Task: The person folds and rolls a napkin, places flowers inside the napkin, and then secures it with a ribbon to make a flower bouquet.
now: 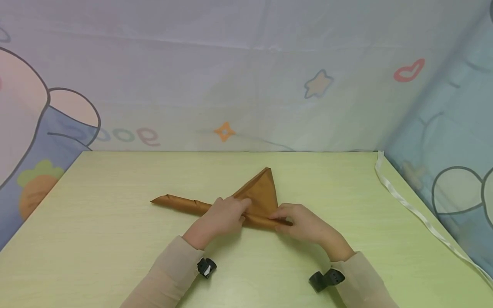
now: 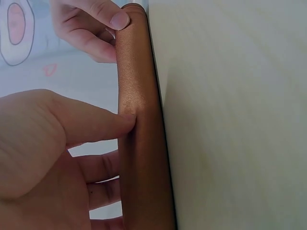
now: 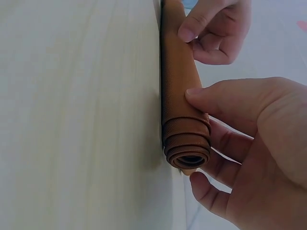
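Observation:
A brown cloth (image 1: 260, 197), rolled along its near edge, lies on the table with a flat triangular flap pointing away. Its tube runs left to a pointed tip (image 1: 158, 199). My left hand (image 1: 223, 216) grips the roll near its middle, thumb on the near side and fingers beyond. Toward the right end, my right hand (image 1: 304, 223) pinches the roll between thumb and fingers. The spiral end of the roll (image 3: 189, 159) shows several wound layers in the right wrist view. In the left wrist view the tube (image 2: 144, 143) fills the middle, its far side hidden.
The pale yellow-green table (image 1: 96, 265) extends around the cloth. A white ribbon (image 1: 420, 216) trails down the right side. Behind hangs a printed curtain (image 1: 246, 77), with another printed sheet (image 1: 454, 141) at the right. Each sleeve carries a small black camera (image 1: 206, 268).

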Demonstrator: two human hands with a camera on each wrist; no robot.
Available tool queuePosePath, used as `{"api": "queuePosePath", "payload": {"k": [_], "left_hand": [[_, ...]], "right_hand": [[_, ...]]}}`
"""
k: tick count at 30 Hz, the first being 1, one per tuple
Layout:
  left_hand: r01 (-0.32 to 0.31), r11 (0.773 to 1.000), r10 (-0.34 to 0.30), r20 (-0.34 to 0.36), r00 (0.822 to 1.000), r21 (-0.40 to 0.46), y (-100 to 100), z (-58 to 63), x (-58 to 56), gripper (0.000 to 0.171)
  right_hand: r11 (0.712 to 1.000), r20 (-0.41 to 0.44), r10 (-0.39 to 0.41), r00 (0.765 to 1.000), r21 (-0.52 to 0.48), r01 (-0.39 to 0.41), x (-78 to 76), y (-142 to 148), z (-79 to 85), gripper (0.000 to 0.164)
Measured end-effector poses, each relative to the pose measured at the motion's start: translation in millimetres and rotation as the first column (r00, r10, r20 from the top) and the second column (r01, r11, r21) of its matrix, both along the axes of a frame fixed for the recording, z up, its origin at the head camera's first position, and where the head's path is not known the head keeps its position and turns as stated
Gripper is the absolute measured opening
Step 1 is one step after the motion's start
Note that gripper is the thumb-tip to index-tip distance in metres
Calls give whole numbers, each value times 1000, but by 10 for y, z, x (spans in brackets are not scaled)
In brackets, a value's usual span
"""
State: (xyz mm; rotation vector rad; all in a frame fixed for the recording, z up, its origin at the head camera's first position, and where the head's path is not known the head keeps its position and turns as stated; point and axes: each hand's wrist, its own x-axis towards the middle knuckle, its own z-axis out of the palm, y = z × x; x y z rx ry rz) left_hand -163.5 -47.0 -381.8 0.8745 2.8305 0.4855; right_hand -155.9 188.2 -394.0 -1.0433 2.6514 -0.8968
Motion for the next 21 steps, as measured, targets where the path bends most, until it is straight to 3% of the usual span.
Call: {"api": "queuePosePath", "payload": {"k": [11,17,21], "left_hand": [[35,997,-42,-101,994,-69,0,6,15,12],[54,995,-63,-111,992,-81,19,22,23,20],[67,995,-76,-120,990,-73,29,11,18,14]], "right_hand": [[1000,21,-3,1000,-5,3,-8,18,-23,25],[1000,59,-10,998,-23,12,0,25,-15,25],[999,87,-14,996,-29,17,5,29,-15,24]]}}
